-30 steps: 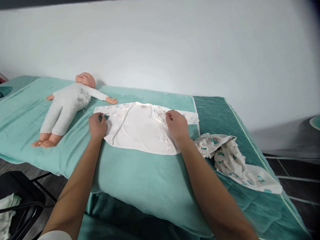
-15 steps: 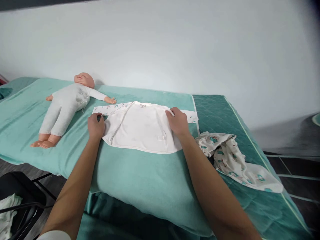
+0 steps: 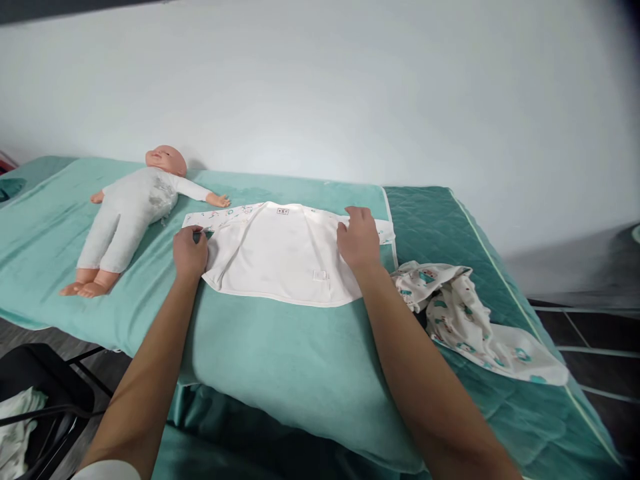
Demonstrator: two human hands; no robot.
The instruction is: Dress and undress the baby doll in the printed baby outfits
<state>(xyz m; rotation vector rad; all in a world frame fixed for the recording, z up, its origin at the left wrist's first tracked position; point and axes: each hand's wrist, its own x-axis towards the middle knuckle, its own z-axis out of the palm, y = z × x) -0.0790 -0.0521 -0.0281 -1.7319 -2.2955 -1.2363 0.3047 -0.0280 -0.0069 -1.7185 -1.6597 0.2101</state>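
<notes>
A small white baby shirt lies spread out, its body plain and its sleeves printed. My left hand is at the shirt's left side, by the lower edge of that sleeve. Its fingers are curled, thumb close to forefinger, and seem to grip the cloth edge; the fingertips are partly hidden. My right hand rests over the right side near the other sleeve, thumb apart from the outstretched fingers. A baby doll in a white cloth body lies on its back to the left, one hand near the left sleeve.
The bed carries a light green sheet and a darker quilted cover on the right. A crumpled printed baby garment lies beside my right forearm. At lower left stands a black chair with cloth on it. A white wall runs behind.
My right hand has let go of the fold of the shirt and shifted slightly right and away from me, its fingers opening. My left hand stays in place.
</notes>
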